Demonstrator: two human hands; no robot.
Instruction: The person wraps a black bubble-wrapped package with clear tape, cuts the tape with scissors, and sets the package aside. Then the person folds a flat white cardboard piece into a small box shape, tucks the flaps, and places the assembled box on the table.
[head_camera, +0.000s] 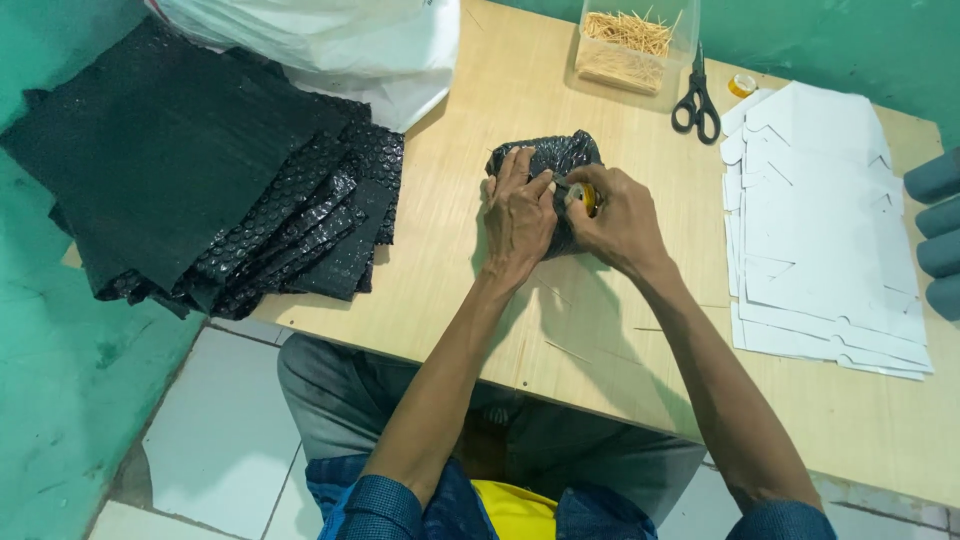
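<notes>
Green walls and pale floor tiles frame a light wooden bench (600, 330) seen from above, with the person's knees tucked under its near edge. Near the middle of the bench sits a small bundle wrapped in black bubble wrap (550, 160), and both hands are on it. The left hand (518, 215) lies flat over the bundle's near side, fingers spread and pressing the wrap down — its grip is a loose hold on the bundle rather than a clench. The right hand (622, 222) touches the bundle from the right, its grip closed around a small roll of yellowish tape (587, 197) pinched between thumb and fingers just against the wrap. At the left edge of the bench a thick stack of black bubble-wrap sheets (200, 180) overhangs the side, and a white plastic bag (340, 45) lies at the far left corner. Along the far edge stand a clear plastic box of thin wooden sticks (628, 45), black-handled scissors (697, 100) just beside it and another small tape roll (742, 85) — all well apart from the hands. A pile of flat white cardboard cut-outs (825, 220) covers the right end.
</notes>
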